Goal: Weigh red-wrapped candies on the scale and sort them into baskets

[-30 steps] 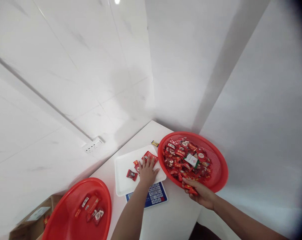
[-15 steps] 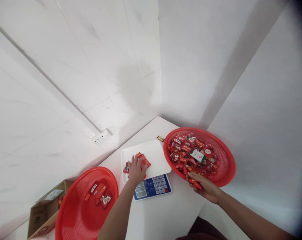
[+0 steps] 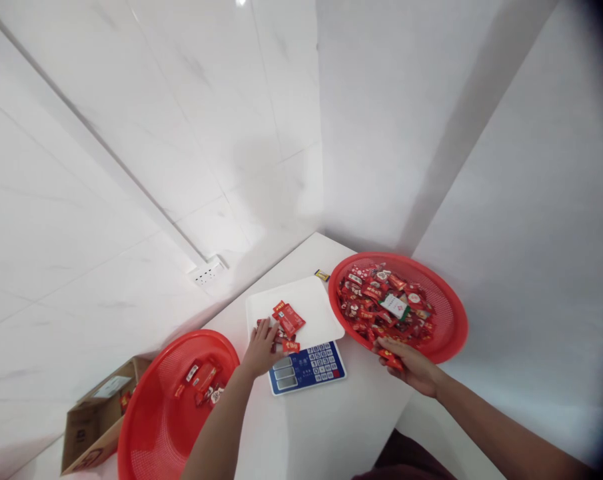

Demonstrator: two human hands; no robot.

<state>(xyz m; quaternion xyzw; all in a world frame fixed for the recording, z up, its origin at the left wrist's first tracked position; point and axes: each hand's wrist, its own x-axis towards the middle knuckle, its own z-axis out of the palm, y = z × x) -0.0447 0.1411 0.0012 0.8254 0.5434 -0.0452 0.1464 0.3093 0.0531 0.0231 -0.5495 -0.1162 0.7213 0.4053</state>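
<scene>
My left hand [image 3: 262,348] lies at the near left edge of a white scale tray [image 3: 321,310], fingers apart, touching small red wrapped snack packets. Several red packets [image 3: 289,320] lie on the tray beside its fingertips. Under the tray's near side shows the scale's blue keypad panel [image 3: 306,368]. My right hand [image 3: 408,365] is closed around a red snack packet [image 3: 391,359], just outside the near rim of a red plastic basket [image 3: 451,320]. That basket holds a heap of mostly red packets [image 3: 371,300], with a white-and-green packet [image 3: 396,307] on top.
A second red basket [image 3: 146,420] at the lower left holds a few red packets. Beyond it stands an open cardboard box [image 3: 88,433]. A small yellow-and-blue packet [image 3: 322,275] lies on the white table [image 3: 331,427] behind the tray. Walls meet behind the table; a socket strip [image 3: 207,270] is on the left one.
My left hand has shifted left and nearer on the tray, uncovering more of the red packets. My right hand stays by the basket rim with its packet. The view has tilted slightly.
</scene>
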